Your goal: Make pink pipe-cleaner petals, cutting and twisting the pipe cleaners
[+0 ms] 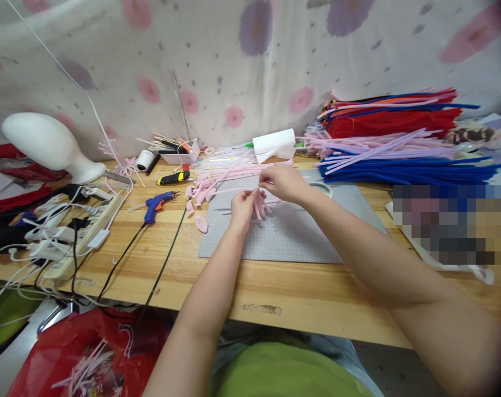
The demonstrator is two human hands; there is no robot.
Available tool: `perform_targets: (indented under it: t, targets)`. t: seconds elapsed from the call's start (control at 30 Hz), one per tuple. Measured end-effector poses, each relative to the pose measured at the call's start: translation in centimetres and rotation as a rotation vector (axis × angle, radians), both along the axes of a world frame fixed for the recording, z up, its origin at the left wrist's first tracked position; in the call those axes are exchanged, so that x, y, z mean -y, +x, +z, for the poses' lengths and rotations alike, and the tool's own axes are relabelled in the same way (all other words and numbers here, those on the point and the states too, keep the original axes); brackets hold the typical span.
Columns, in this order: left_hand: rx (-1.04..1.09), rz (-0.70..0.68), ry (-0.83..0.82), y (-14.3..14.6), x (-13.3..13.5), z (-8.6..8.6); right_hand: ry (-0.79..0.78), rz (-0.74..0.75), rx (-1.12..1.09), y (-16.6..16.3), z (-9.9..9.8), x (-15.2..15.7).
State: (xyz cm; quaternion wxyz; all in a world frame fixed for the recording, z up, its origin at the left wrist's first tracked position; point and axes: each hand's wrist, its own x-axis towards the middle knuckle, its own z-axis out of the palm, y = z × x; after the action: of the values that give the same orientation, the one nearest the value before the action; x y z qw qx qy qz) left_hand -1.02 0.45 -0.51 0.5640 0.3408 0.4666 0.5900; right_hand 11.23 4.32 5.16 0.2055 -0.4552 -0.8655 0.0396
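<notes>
Above the grey cutting mat (292, 242) my two hands meet, fingertips almost touching. My left hand (243, 209) is closed on a small bunch of pink pipe cleaners (261, 209), whose ends fan out below the fingers. My right hand (284, 183) pinches at the top of the same bunch; its fingertips partly hide what lies between them. Left of the hands, pink pipe-cleaner petals (203, 190) form a loose pile, and one single petal (201, 224) lies at the mat's left edge. Behind my right wrist shows a ring-shaped roll of tape (323, 189).
A blue glue gun (155, 207), a yellow-black utility knife (174, 177) and a power strip (80, 237) with tangled cords lie left. Bundled blue pipe cleaners (408, 170) and red ones (395, 122) are stacked right. A white foam head (47, 143) stands back left; a red bag (39, 358) hangs below.
</notes>
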Motion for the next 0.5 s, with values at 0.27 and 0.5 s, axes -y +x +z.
perform_targets:
  t: [0.27,0.5]
  targets:
    - [-0.026,0.070,0.021,-0.3,-0.2,-0.2,-0.167,-0.036,-0.069,0.2,-0.2,0.5]
    - [0.139,0.152,-0.042,-0.3,-0.3,0.1,-0.375,0.029,-0.215,0.0,-1.8,0.2]
